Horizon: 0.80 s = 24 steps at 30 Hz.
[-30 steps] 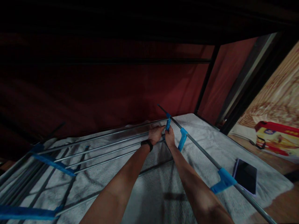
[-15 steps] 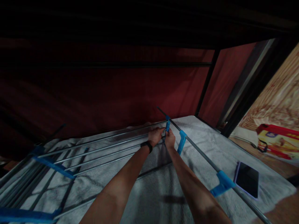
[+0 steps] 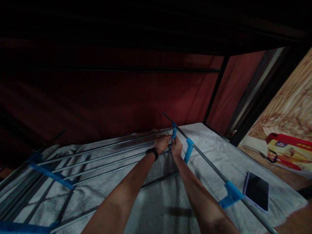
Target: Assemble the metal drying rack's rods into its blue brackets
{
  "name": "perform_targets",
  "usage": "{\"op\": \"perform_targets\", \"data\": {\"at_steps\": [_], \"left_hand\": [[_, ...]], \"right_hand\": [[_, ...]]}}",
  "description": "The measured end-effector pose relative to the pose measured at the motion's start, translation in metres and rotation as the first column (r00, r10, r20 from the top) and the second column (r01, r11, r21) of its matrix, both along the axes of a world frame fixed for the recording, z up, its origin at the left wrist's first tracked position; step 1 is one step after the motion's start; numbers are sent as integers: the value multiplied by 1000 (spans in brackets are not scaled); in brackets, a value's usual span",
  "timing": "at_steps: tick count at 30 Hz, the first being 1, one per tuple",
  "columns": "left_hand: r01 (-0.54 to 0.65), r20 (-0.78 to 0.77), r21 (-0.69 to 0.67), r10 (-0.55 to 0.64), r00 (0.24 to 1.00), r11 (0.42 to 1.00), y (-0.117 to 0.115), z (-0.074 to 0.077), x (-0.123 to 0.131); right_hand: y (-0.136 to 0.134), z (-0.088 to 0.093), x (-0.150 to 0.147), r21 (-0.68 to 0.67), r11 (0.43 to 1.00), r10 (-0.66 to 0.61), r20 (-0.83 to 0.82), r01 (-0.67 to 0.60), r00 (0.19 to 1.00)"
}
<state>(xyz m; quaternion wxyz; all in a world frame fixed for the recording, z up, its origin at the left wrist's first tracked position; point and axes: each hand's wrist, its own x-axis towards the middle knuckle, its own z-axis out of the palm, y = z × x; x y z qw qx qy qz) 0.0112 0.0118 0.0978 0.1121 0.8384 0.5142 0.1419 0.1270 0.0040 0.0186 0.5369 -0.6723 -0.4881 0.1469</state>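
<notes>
Pinching bracket point(image 3: 174, 132) in curled right hand point(image 3: 177, 148); at rod point(image 3: 104, 156) with curled left hand point(image 3: 161, 143), hold unclear; toward three o'clock, box point(image 3: 290, 150) with contents hidden.

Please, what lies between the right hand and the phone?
In the head view, a blue bracket and the long metal tube lie between the right hand and the phone, with grey cloth beneath.

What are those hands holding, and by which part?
The right hand holds the farthest blue bracket by its lower end. The left hand is beside it, among the metal rods; whether it grips one is hidden.
</notes>
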Motion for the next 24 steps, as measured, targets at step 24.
{"op": "perform_targets", "data": {"at_steps": [24], "left_hand": [[-301, 266, 329, 218, 939, 895, -164, -26, -153]], "right_hand": [[-18, -14, 3, -79, 997, 11, -17, -12, 1000]]}}
